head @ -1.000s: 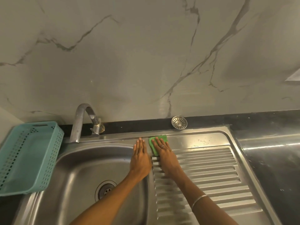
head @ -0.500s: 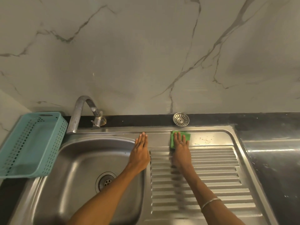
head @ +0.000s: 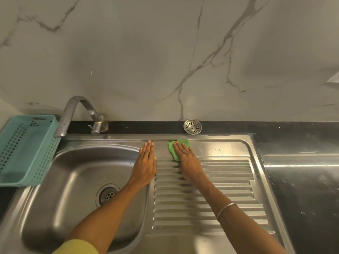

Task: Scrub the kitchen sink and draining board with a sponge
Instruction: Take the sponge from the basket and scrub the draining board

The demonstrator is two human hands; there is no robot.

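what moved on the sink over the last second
The right hand slid the green sponge right along the draining board's back edge, then back left. The left hand stayed flat on the divider by the basin; no grip changed.

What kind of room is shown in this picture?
Most likely a home kitchen: a steel sink with a ribbed draining board, a tap at a marble-look wall, and a loose sink strainer on the dark counter.

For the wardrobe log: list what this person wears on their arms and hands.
Both forearms are bare. The right hand wears a thin silver ring on one finger, and a slim silver bangle circles the right forearm. The left hand wears nothing; a yellow sleeve edge shows near that elbow.
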